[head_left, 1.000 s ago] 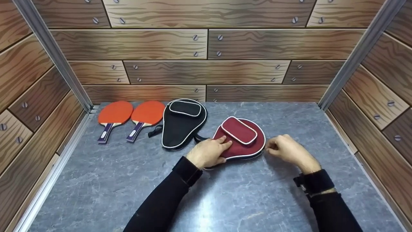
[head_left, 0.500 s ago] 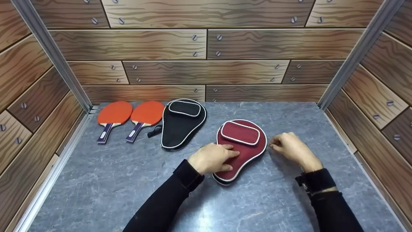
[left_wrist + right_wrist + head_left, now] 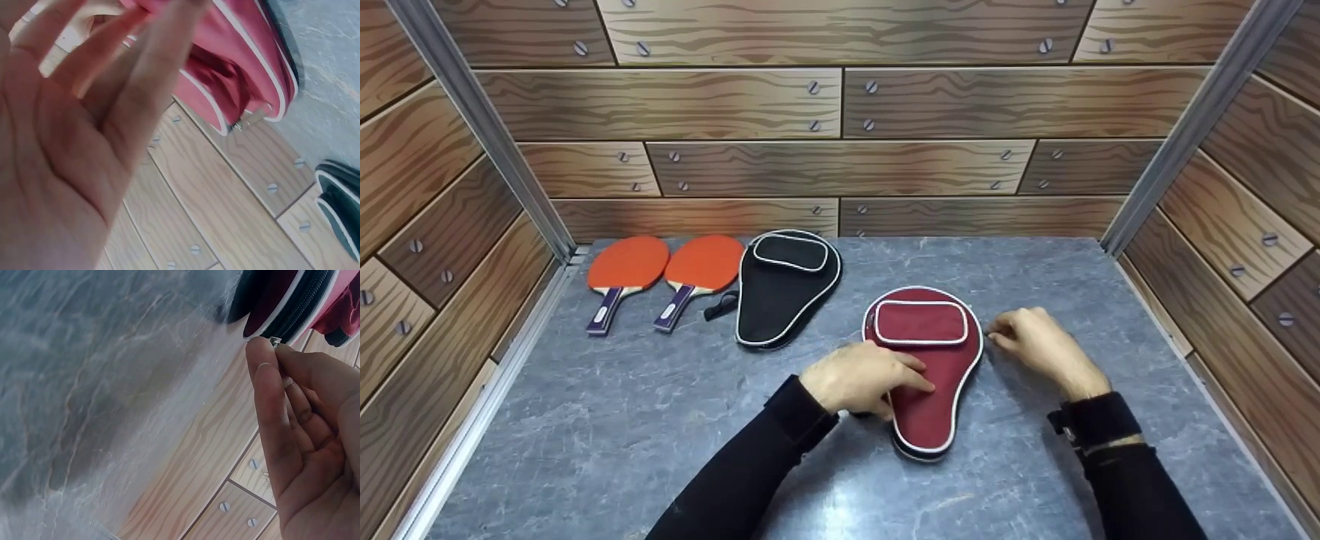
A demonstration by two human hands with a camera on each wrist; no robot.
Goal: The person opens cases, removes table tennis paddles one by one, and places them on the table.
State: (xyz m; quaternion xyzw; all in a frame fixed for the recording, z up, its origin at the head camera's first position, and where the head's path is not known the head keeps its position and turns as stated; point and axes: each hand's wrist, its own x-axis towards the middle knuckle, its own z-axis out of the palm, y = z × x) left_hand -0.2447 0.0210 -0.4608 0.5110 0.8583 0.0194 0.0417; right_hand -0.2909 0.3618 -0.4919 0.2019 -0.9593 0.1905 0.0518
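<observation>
A red table tennis bat case [image 3: 937, 405] with white piping and a front pocket lies flat on the grey tabletop, its narrow end toward me. My left hand [image 3: 862, 375] touches its left side and front, the fingers fairly straight over the fabric. At the case's right edge, my right hand [image 3: 1039, 346] pinches a small metal zipper pull [image 3: 275, 342] between thumb and forefinger. The dark zipper [image 3: 301, 304] along the case's side shows in the right wrist view. In the left wrist view my palm and fingers cover part of the case.
A black bat case [image 3: 780, 304] with white piping lies behind and to the left. Beside it are two orange table tennis bats [image 3: 628, 262] with purple handles. Wood-patterned walls [image 3: 840, 169] bound the grey tabletop [image 3: 645, 420] at the back and sides.
The red case has turned clockwise, its narrow end swinging from the left toward me. My left hand has shifted slightly right and nearer with it. My right hand has barely moved.
</observation>
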